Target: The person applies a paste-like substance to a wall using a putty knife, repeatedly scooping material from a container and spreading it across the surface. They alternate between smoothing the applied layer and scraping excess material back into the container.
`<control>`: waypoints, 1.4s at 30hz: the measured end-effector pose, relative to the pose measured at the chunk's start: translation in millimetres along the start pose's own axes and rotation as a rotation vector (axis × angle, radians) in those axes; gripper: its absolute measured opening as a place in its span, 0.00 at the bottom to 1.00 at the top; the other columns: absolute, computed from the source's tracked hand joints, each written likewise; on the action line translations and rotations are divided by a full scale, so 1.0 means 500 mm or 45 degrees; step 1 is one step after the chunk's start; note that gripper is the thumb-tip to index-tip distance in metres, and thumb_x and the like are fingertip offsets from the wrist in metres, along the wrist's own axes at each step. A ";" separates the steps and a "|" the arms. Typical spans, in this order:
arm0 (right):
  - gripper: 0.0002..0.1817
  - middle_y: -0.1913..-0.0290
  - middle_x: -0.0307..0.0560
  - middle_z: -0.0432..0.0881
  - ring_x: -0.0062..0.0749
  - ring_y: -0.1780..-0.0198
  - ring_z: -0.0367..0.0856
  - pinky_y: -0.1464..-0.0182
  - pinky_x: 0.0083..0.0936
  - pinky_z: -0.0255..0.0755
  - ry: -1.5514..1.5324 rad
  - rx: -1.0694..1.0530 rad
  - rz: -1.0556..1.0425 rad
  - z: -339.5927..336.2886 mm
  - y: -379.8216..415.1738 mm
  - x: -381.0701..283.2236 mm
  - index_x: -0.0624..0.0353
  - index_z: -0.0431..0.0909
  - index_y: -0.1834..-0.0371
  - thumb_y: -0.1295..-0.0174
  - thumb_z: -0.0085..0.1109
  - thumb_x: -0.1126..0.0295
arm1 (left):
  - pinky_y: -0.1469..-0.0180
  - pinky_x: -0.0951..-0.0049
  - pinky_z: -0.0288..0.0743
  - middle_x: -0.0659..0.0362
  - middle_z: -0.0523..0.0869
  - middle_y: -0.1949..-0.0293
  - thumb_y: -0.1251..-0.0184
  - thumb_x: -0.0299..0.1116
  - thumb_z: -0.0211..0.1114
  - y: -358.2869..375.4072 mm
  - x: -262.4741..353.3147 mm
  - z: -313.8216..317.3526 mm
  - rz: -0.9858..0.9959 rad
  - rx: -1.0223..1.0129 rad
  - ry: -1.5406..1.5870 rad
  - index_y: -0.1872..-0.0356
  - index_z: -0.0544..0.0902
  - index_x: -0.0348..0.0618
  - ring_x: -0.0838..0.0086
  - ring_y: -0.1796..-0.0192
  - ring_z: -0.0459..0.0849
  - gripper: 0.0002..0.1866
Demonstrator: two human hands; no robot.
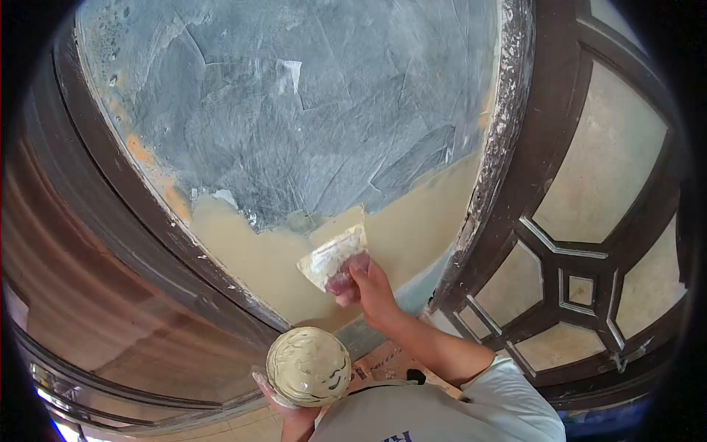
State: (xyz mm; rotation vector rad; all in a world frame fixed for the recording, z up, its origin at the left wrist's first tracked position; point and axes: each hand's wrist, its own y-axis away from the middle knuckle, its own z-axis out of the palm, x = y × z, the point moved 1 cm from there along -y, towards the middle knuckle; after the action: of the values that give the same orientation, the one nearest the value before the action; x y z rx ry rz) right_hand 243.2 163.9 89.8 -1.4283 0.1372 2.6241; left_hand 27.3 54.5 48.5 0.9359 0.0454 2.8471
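Observation:
My right hand (357, 280) grips a putty knife (335, 256) whose wide blade is smeared with pale putty. The blade lies against or very near the wall, over the lower beige coat (423, 214); exact contact is hard to tell. Above that coat the wall surface (294, 140) is grey-blue with streaks and patches. Low in the view, my left hand (276, 394) supports a round tub of putty (308, 366) from beneath and its left side. Beige putty fills its top in swirls. Most of the left fingers are hidden under the tub.
A dark wooden frame (132, 177) borders the wall on the left. On the right stand a paint-flecked post (501, 125) and a dark panelled door (574, 184) with pale panels. Printed cardboard (387, 361) lies on the floor below the wall.

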 end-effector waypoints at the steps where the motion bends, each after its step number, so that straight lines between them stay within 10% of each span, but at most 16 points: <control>1: 0.11 0.61 0.45 0.83 0.27 0.70 0.84 0.74 0.22 0.78 0.000 0.013 0.021 -0.006 0.019 0.013 0.58 0.70 0.47 0.24 0.45 0.64 | 0.29 0.47 0.62 0.53 0.66 0.28 0.30 0.72 0.27 -0.003 0.000 -0.002 0.043 -0.013 -0.040 0.26 0.63 0.49 0.54 0.30 0.68 0.45; 42: 0.14 0.53 0.45 0.80 0.26 0.64 0.86 0.72 0.20 0.80 0.002 -0.248 -0.161 0.171 0.022 -0.019 0.62 0.67 0.43 0.23 0.46 0.64 | 0.28 0.47 0.60 0.52 0.65 0.28 0.31 0.72 0.24 0.015 0.065 -0.038 -0.123 -0.183 0.173 0.26 0.62 0.48 0.54 0.28 0.66 0.46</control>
State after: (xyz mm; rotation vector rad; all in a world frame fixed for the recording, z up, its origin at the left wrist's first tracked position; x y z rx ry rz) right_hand 175.5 165.3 144.4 -1.4437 -0.2073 2.5918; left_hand -11.0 52.0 52.8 0.6922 -0.0959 2.7765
